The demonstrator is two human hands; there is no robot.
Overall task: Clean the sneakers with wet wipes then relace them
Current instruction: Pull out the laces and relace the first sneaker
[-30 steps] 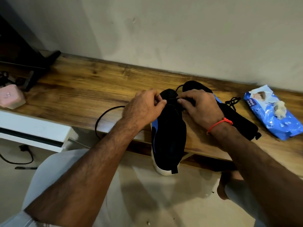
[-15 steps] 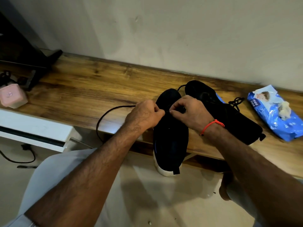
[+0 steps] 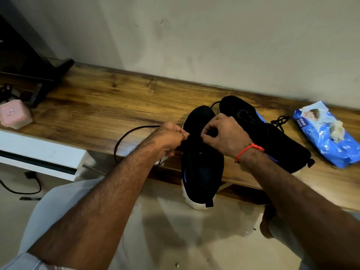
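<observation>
Pink box [image 3: 14,114]: stands at the left end of the table [image 3: 93,106], clear of the work.
Loose lace [image 3: 124,137]: black, loops over the front edge of the table and runs up into the left hand.
Left hand [image 3: 167,137]: grip narrow, thumb and forefinger pinching the lace just beside the near sneaker.
Near sneaker [image 3: 202,164]: black with white sole, lies across the front edge of the table, heel overhanging toward the person.
Right hand [image 3: 224,133]: grip narrow, fingertips pinching at the eyelet area of the near sneaker; whether lace or tongue is held cannot be told.
Far sneaker [image 3: 268,133]: lies behind and to the right of the near one, touching it, with a tangle of lace at its far side.
Wipes pack [image 3: 327,137]: blue, at the right end of the table, a crumpled wipe resting on top.
Progress: judged to be in relacing. The used wipe suggests cleaning is done; threading of the near sneaker is under way. How completely the far sneaker is laced cannot be told.
</observation>
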